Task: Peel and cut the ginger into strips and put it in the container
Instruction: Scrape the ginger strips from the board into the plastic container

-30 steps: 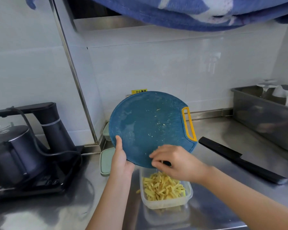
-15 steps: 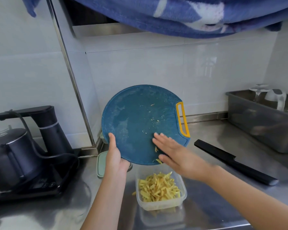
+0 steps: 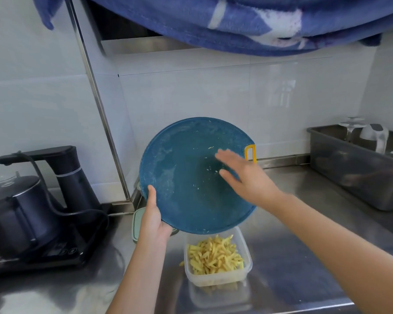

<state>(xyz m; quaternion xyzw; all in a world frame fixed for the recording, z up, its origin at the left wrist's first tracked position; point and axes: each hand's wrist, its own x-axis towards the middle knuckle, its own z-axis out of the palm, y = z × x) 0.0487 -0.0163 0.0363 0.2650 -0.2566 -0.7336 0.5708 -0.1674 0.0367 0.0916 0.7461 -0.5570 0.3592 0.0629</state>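
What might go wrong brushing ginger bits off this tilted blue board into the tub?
Bits brushed by the right hand may miss the clear plastic container; one yellow ginger strip lies beside it on the steel counter. The round blue cutting board, gripped only at its edge by the left hand, could slip.

A home kitchen is showing here. A kettle (image 3: 16, 211) is sitting on a steel counter (image 3: 281, 268) below white wall tiles (image 3: 191, 94), and a blue towel (image 3: 236, 26) is hanging overhead.
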